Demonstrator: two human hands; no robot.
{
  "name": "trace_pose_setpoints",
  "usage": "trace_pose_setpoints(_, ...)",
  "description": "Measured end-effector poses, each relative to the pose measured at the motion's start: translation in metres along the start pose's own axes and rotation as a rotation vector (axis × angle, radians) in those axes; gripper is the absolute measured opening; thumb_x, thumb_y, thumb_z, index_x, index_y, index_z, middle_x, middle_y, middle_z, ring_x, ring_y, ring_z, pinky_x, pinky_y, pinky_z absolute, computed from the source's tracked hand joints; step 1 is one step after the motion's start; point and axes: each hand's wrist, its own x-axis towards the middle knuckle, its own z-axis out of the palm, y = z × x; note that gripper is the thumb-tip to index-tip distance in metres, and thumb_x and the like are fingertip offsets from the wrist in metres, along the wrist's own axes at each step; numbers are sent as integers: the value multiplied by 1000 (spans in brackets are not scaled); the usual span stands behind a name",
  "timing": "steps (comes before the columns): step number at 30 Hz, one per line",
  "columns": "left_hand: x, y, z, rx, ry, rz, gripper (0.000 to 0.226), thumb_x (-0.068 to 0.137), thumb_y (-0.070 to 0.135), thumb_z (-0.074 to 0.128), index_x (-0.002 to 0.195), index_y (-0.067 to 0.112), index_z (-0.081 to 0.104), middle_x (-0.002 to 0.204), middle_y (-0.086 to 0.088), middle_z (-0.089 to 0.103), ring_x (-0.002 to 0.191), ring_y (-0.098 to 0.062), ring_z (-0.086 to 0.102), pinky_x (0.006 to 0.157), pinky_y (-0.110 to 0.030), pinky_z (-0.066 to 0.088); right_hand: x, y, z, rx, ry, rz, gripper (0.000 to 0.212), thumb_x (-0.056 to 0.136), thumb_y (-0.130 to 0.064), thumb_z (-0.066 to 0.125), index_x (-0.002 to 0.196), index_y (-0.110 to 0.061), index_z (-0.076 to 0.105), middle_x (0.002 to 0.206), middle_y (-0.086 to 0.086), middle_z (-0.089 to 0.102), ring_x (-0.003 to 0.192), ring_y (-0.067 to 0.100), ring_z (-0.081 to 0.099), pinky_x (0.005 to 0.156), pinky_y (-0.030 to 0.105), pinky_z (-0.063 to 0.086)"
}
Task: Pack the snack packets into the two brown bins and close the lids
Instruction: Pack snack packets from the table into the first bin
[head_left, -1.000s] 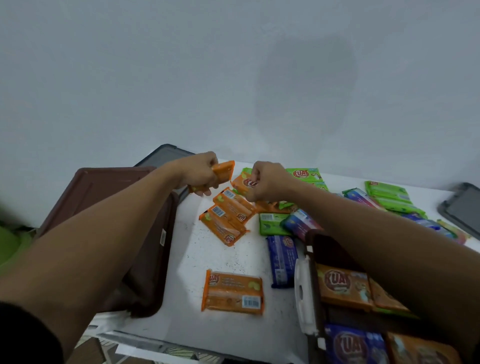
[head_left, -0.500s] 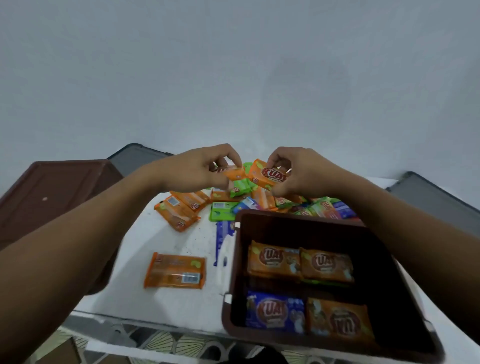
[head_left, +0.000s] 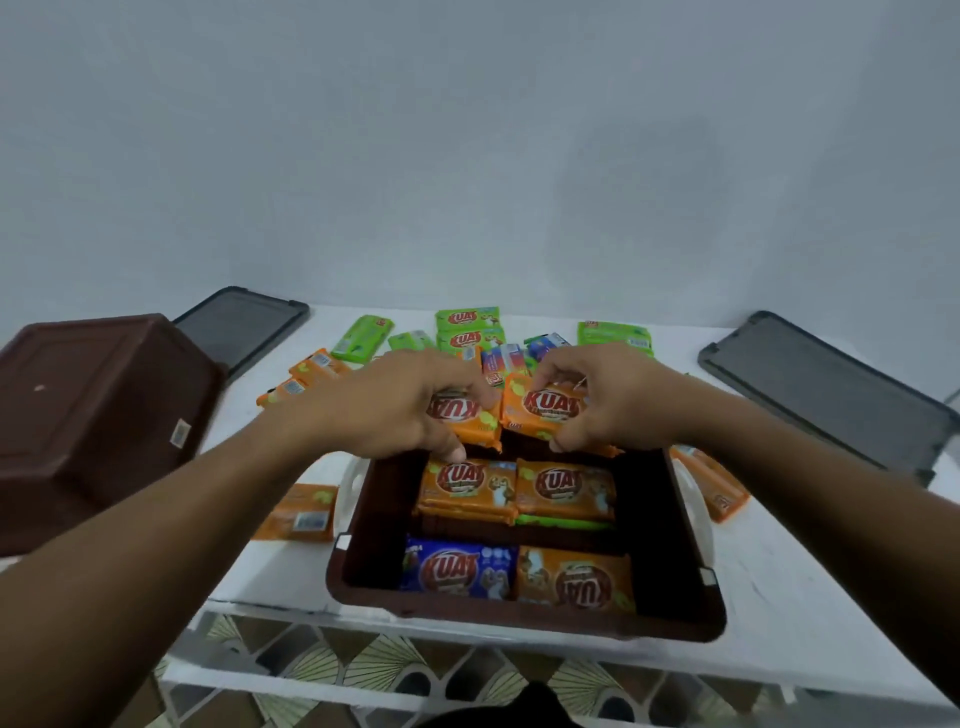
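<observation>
An open brown bin (head_left: 670, 613) stands at the table's near edge with several orange and blue snack packets (head_left: 467, 488) lying flat inside. My left hand (head_left: 395, 410) holds an orange packet (head_left: 470, 426) over the bin's far rim. My right hand (head_left: 608, 405) pinches another orange packet (head_left: 540, 413) beside it. A second brown bin (head_left: 93, 415) lies upside down at the left. Loose green, orange and blue packets (head_left: 467, 325) are scattered behind my hands.
Two dark grey lids lie flat, one lid (head_left: 244, 322) at the back left and the other lid (head_left: 831, 395) at the right. An orange packet (head_left: 301, 514) lies left of the open bin and another orange packet (head_left: 711, 483) to its right. A white wall stands behind the table.
Both hands have come nearer with their orange packets, from above the loose pile to the open bin's far rim. The view has shifted, with the bin now central.
</observation>
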Motion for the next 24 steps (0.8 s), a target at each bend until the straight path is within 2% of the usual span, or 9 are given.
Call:
trace_pose_setpoints(4,1,6,22,95,-25,7,56,73,46,87,120,49,57,120,11,56,112,-12,47,86,-32,41,-11,8,11,14,-58,19,49,67,-23,86,109,-32,62,99,-11,65,78,6,63,64,26,55)
trace_pose_setpoints(6,2,8,32,144,-45,7,58,76,43,86,126,44,56,120,12,53,114,-12,43,91,-35,41,-13,11,17,2,-66,15,48,67,-23,86,107,-33,61,102,-14,61,86,8,62,71,30,57)
trace_pose_setpoints(9,5,11,47,263,-90,9,57,81,44,81,129,40,52,129,9,55,121,-14,38,102,-39,36,-16,14,26,-67,-60,-2,53,67,-27,86,110,-35,57,111,-14,51,100,9,53,81,31,54)
trace_pose_setpoints(13,9,12,60,398,-157,2,59,84,42,78,133,36,45,133,3,54,122,-19,39,101,-37,36,-20,22,46,-211,-126,-70,55,75,-27,81,123,-31,53,126,-9,47,118,12,43,98,29,44)
trace_pose_setpoints(18,17,20,78,536,-237,-4,73,81,38,81,142,24,43,134,-4,55,122,-23,46,96,-39,47,-19,22,63,-307,-220,-70,62,83,-20,76,138,-24,48,134,-3,43,124,17,45,98,27,44)
trace_pose_setpoints(22,20,19,88,717,-234,52,74,84,41,77,147,22,43,138,-8,52,126,-27,46,101,-42,39,-13,20,71,-359,-216,-62,59,85,-24,74,137,-22,47,134,-1,43,120,21,50,97,32,49)
trace_pose_setpoints(24,19,19,89,780,-204,69,73,87,44,73,150,25,40,142,-9,45,128,-29,43,103,-44,36,-12,22,75,-412,-187,-89,59,86,-26,73,138,-23,47,134,1,45,119,22,52,96,33,46)
